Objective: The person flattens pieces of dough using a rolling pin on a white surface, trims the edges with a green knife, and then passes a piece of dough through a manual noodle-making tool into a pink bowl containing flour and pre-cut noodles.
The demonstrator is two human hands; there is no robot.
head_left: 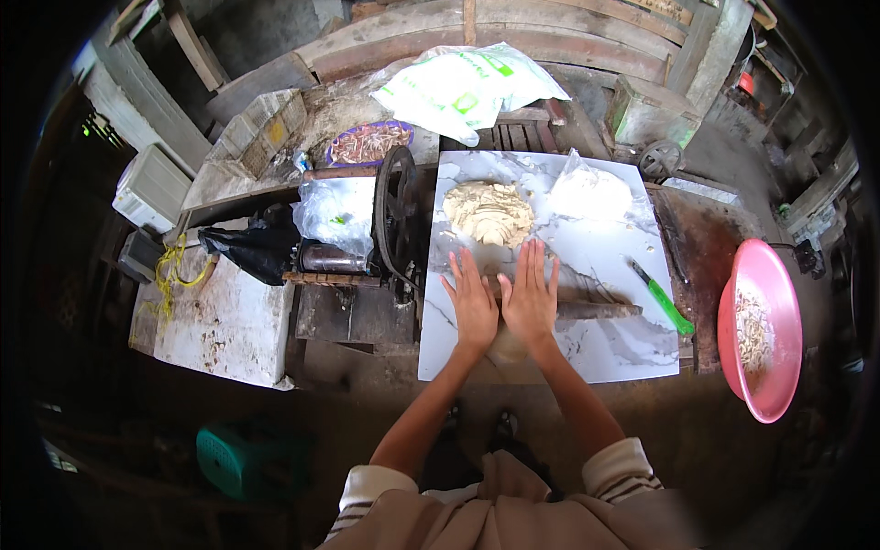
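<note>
Both hands, left hand (473,307) and right hand (530,298), lie flat, fingers spread, side by side on a rolling pin (600,309) atop the counter (605,353); dough (507,346) beneath stays mostly hidden.

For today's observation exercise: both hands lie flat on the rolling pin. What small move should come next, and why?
Probably push the rolling pin forward: left hand and right hand press it flat, flattened dough shows just behind them, and the dough mound lies ahead on the marble board.

Bare forearms, pushed-up cream sleeves with dark stripes, tan apron-like garment
</note>
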